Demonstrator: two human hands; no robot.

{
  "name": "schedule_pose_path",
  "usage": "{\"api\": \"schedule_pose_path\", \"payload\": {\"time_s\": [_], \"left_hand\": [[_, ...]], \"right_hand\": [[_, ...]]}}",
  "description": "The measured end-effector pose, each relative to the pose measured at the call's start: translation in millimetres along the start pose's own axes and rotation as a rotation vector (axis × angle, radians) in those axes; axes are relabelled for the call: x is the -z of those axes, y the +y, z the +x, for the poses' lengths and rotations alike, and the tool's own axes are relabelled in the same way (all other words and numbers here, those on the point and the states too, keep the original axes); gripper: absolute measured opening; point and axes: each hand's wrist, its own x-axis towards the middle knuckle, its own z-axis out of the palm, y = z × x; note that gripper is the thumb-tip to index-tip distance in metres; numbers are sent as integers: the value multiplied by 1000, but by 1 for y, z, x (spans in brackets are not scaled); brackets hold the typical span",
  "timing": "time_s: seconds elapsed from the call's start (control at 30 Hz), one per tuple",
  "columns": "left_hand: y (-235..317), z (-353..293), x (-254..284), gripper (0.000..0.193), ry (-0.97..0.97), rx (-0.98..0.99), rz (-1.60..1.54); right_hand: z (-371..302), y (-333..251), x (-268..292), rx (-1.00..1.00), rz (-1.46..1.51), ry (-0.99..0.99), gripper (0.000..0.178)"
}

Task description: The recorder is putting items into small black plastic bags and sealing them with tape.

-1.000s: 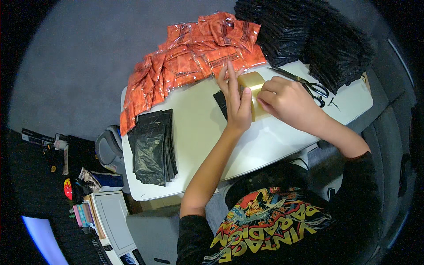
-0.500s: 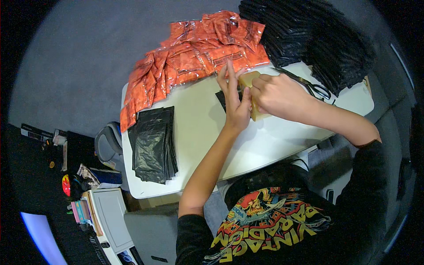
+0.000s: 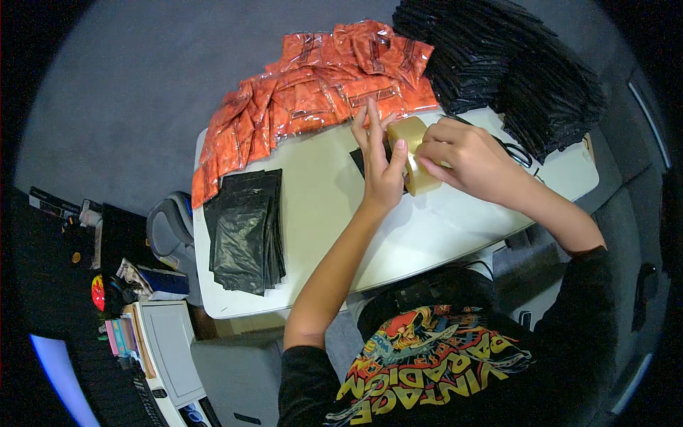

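Both grips, left hand (image 3: 382, 167) and right hand (image 3: 466, 158), clasp one tan tape roll (image 3: 413, 153) above one white table (image 3: 320, 213).

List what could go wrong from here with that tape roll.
The tape roll is held upright between the left hand and the right hand, so it may slip and roll across the white table. A pulled strip could stick to the orange packets close behind. Scissors lie just past the right hand, where a sweep might catch them.
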Motion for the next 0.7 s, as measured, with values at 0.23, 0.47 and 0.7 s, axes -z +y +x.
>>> {"api": "schedule_pose_path", "payload": {"time_s": [0.23,0.47,0.7], "left_hand": [[0,0,1,79,6,33,8],[-5,0,2,80,17,22,7],[-7,0,2,79,32,12,2]], "right_hand": [[2,-9,-3,-14,-20,-9,11],[4,-14,-3,-22,-53,-31,12],[9,-12,-5,-56,-20,-45,23]]}}
